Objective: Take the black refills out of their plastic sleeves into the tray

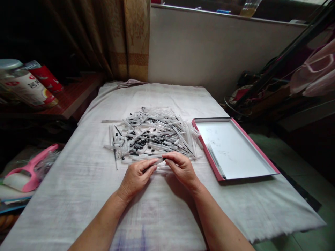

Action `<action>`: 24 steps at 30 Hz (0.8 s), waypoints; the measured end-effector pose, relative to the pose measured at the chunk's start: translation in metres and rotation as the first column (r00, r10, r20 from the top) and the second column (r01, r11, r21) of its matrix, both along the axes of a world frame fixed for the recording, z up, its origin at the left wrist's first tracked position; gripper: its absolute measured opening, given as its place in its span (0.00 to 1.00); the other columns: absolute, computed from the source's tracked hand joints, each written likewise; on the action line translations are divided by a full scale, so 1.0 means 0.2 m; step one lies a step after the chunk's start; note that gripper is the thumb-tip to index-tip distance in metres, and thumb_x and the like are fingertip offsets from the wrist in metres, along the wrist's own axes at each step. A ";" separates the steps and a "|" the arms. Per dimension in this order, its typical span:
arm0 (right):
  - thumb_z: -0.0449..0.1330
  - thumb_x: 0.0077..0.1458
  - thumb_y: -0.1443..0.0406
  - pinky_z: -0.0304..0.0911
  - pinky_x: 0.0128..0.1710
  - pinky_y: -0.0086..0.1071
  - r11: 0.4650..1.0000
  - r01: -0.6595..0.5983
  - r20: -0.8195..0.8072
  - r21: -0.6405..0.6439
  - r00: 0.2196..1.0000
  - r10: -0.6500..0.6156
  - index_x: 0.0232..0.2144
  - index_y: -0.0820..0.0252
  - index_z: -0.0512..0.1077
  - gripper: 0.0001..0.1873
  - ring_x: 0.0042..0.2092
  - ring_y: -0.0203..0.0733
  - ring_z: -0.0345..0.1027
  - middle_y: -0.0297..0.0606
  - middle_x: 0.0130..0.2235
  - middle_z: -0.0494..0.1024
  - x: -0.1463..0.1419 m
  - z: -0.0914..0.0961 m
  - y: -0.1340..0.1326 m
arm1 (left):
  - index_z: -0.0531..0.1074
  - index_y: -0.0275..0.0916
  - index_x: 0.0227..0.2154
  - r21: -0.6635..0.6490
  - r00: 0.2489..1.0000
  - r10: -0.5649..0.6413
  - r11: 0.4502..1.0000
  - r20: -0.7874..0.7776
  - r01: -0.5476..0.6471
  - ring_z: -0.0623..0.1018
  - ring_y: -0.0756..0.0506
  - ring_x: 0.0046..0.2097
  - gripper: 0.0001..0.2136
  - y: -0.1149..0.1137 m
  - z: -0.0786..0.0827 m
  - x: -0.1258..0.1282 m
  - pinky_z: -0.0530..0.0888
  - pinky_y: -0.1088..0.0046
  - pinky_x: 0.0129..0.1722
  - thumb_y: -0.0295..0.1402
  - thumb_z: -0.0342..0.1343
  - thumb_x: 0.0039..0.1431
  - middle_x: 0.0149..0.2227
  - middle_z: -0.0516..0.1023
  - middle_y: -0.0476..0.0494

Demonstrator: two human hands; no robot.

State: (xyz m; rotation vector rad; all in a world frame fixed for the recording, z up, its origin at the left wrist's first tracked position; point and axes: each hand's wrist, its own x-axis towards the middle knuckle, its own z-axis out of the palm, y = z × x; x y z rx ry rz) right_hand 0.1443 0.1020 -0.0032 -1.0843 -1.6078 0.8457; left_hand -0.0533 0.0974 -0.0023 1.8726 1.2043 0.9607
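A pen (158, 161) with a clear barrel is stretched between my two hands, just in front of the pile. My left hand (136, 175) is closed around its barrel. At the other end, the fingers of my right hand (182, 169) pinch a small black part, perhaps a plug or cap. Beyond them lies a loose heap of clear pen barrels (180, 137), black refills (114, 143) and small black plugs (152, 150). Some of the heap nearest me is hidden behind my hands.
To the right, a shallow box with pink sides (254, 145) holds several pens (215, 158) along its left wall. A pale cloth (86, 174) covers the table. At the left are a jar (28, 87) and a pink-handled roller (32, 169).
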 end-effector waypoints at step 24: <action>0.50 0.63 0.58 0.58 0.30 0.29 0.998 0.022 0.366 0.062 0.930 -0.043 0.25 0.57 0.72 0.19 0.28 0.37 0.66 0.36 0.25 0.74 0.02 -0.01 0.00 | 0.79 0.46 0.46 0.050 0.995 -0.066 0.996 -0.070 0.069 0.82 0.43 0.44 0.12 -0.01 0.00 0.00 0.76 0.69 0.47 0.34 0.56 0.61 0.44 0.83 0.45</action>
